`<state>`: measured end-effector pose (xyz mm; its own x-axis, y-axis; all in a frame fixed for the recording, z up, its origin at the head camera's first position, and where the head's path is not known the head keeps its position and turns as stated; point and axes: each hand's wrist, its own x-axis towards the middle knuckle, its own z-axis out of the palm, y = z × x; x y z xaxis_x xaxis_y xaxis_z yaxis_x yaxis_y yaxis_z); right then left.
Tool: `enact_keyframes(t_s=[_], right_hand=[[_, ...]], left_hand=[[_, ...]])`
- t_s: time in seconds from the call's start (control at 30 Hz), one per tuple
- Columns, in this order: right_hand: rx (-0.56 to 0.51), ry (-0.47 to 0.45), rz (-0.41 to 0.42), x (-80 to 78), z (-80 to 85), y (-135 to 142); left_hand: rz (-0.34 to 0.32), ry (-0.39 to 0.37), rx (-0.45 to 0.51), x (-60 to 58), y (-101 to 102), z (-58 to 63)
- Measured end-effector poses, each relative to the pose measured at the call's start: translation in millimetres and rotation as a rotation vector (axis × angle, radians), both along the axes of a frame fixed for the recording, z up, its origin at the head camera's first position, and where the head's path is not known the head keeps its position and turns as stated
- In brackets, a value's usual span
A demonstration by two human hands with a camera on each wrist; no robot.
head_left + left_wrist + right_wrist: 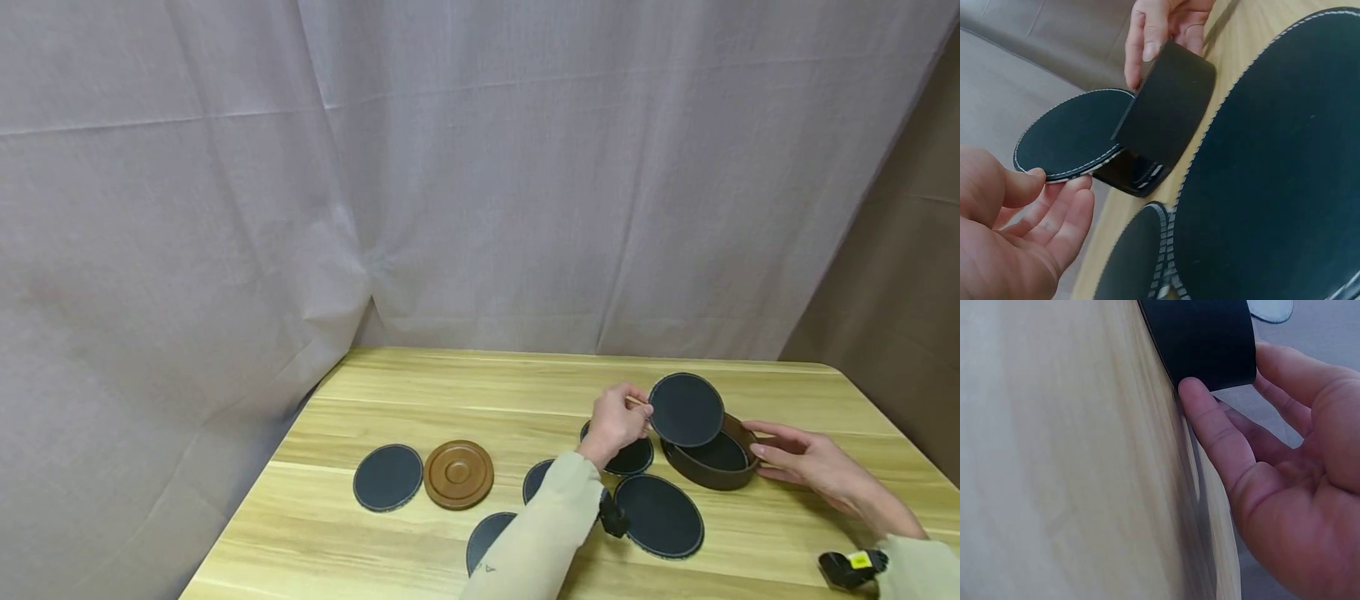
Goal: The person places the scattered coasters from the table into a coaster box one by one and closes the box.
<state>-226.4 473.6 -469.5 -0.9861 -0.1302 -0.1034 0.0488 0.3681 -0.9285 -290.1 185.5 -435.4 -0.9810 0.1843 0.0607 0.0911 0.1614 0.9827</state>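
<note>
My left hand point(617, 423) pinches a round black coaster point(686, 408) by its edge between thumb and fingers. That coaster is tilted over the round dark brown coaster holder point(708, 478), overlapping its rim. Inside the holder another black coaster point(726, 455) shows. From the right, my right hand point(813, 467) grips the holder's side, thumb near the rim. In the left wrist view, pale stitching runs round the edge of the held coaster point(1072, 134). The right wrist view has the fingertips against the outer wall of the holder point(1204, 344).
Several more black coasters lie flat on the wooden table point(375, 550), one large coaster point(660, 517) just in front of the holder. Farther left, a brown round lid-like disc point(458, 474) with ringed grooves lies beside a black coaster point(387, 477). A grey curtain point(487, 208) hangs behind.
</note>
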Motion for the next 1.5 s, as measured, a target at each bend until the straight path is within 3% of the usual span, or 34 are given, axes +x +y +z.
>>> enact_keyframes(t_s=[0.23,0.43,0.8,1.3,1.5], right_hand=[[-0.001,-0.003,-0.004,0.8,0.6,-1.5],[-0.062,-0.004,-0.004,1.7,-1.4,-1.6],[-0.088,0.002,0.005,0.9,-2.2,-0.4],[-0.023,0.004,-0.003,1.9,-0.8,-2.6],[-0.003,0.005,-0.005,1.1,-0.5,-2.9]], left_hand=[[-0.007,-0.036,0.043,4.7,10.9,-11.8],[-0.020,-0.081,0.079,7.7,19.4,-19.0],[-0.063,-0.110,0.125,12.1,23.0,-22.1],[-0.061,-0.104,0.032,10.5,21.9,-28.4],[-0.049,-0.042,-0.150,10.8,20.8,-23.9]])
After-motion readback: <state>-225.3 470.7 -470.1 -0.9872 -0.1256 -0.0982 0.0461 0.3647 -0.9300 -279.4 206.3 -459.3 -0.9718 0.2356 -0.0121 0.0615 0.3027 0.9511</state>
